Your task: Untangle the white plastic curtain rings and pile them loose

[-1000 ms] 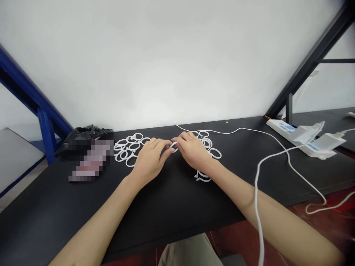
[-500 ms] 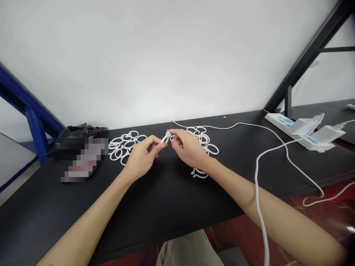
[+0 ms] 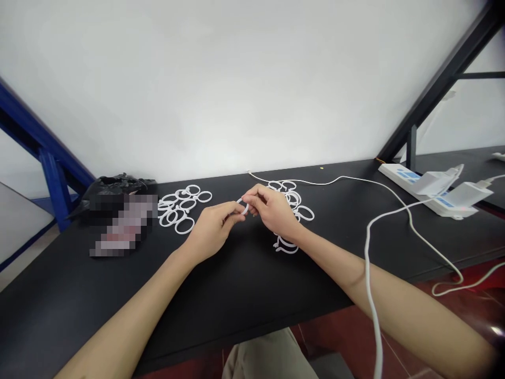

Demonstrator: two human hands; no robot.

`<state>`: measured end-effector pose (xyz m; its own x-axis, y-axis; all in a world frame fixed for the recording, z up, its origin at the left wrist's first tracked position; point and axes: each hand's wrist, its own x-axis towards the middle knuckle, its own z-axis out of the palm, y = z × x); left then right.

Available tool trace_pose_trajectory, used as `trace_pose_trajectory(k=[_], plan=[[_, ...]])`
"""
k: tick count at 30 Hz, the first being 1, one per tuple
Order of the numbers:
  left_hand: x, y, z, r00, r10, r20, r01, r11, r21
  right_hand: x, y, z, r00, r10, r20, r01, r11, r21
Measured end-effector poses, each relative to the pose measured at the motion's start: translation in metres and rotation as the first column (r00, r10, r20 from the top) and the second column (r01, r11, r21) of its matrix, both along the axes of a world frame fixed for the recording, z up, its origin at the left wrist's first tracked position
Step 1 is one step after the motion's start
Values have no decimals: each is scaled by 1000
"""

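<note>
My left hand (image 3: 213, 227) and my right hand (image 3: 272, 209) meet over the black table (image 3: 236, 295), both pinching one small white plastic ring (image 3: 243, 206) between their fingertips. A group of several white rings (image 3: 179, 208) lies flat on the table to the left of my hands. Another heap of white rings (image 3: 294, 199) lies behind and to the right of my right hand, partly hidden by it. One more ring piece (image 3: 284, 246) lies beside my right wrist.
A black plastic bag (image 3: 114, 187) and a blurred-out item (image 3: 122, 223) sit at the left. A white cable (image 3: 369, 247) crosses the table and my right forearm. A white power strip (image 3: 428, 192) with plugged adapters lies at the far right. A white wall rises behind.
My hands lifted the ring off the table, held it raised half a second ago, and now hold it a little lower and closer together.
</note>
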<state>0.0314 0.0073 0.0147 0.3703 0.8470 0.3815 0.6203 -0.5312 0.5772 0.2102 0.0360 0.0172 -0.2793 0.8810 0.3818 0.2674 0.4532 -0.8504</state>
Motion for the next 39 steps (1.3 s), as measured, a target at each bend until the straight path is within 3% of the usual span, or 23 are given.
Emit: trace_pose_trajectory(k=[9,11,13,16,18,21,25,30,33,37,39], plan=[[3,-1,-3,998,-16,-58,19,999,48,2,-1,2,993,-58,101,49,995,90],[0,2,-1,995,37,-95,-28,996,90,2,1,0,978,-87,191,60,988,143],[-6,6,1,970,177,-169,-145,972,186,3,4,-3,928,-134,347,43,966,256],[-25,13,4,821,476,-315,-370,864,343,3,11,-9,769,-200,607,-63,921,384],[-40,18,4,700,592,-399,-468,803,369,3,15,-12,657,-183,731,-147,920,362],[-59,23,-1,592,636,-496,-537,770,345,4,17,-14,583,-133,802,-205,931,303],[-66,26,-8,541,618,-570,-560,770,304,6,18,-13,595,-136,792,-197,931,308],[-57,22,-3,558,663,-498,-568,743,353,10,22,-16,652,-102,751,-209,928,308],[-43,17,2,652,634,-415,-505,772,386,10,21,-16,692,-96,716,-210,921,327],[-21,13,-3,868,373,-326,-253,900,356,7,16,-12,795,-81,602,-210,893,398],[-14,12,-8,924,221,-311,-112,937,331,5,12,-10,847,-34,530,-234,873,429]])
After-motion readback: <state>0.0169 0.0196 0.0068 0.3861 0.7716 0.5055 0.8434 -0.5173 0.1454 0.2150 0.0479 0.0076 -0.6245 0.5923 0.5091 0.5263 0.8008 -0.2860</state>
